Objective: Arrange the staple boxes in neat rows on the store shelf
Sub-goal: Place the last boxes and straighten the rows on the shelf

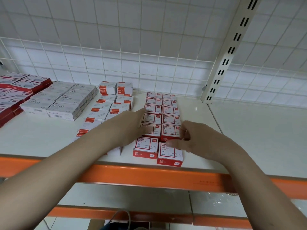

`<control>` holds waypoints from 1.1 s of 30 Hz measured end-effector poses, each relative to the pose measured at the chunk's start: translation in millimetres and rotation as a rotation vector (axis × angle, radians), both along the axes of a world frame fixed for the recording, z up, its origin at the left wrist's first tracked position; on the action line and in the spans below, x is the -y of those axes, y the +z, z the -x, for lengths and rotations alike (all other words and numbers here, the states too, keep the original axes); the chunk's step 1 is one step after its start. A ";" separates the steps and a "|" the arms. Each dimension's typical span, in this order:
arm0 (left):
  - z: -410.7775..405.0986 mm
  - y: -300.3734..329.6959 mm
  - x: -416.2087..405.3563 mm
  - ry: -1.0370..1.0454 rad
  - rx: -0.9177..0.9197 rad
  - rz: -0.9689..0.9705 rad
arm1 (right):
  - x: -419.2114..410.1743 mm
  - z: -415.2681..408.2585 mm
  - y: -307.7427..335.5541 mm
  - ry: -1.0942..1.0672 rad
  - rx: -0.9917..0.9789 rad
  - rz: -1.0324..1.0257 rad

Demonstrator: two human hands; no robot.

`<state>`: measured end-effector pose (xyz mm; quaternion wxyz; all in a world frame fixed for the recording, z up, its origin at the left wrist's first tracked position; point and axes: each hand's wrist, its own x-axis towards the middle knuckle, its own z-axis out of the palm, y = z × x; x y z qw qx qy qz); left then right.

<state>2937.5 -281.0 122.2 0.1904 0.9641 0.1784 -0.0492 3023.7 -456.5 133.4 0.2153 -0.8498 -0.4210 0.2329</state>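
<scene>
While on shelf (249, 130), red boxes (169, 120).

The little red boxes (169, 154) look like smooth, shiny cardboard. The white shelf (249, 138) is smooth, with thin metal wire (149, 47) behind.

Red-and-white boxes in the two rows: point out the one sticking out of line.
The front box of the right-hand row: it sits nearer the shelf edge than its left neighbour, just below the right hand.

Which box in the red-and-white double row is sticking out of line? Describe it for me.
Find the shelf's orange front rail, then the two columns of red-and-white boxes above it. It is the front box of the right column, under the right hand, sitting nearer the rail than its left neighbour.
</scene>
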 end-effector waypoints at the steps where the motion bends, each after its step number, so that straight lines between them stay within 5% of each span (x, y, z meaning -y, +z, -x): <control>1: 4.5 0.7 -0.6 -0.012 0.008 0.000 | 1.9 3.1 0.1 0.028 0.002 0.034; 24: 21.8 -9.1 3.2 -0.050 -0.018 0.044 | 1.5 2.7 -6.4 -0.026 0.037 0.020; 33: 22.7 7.7 -10.7 -0.033 0.025 0.136 | -20.7 -18.8 6.6 -0.147 0.246 0.000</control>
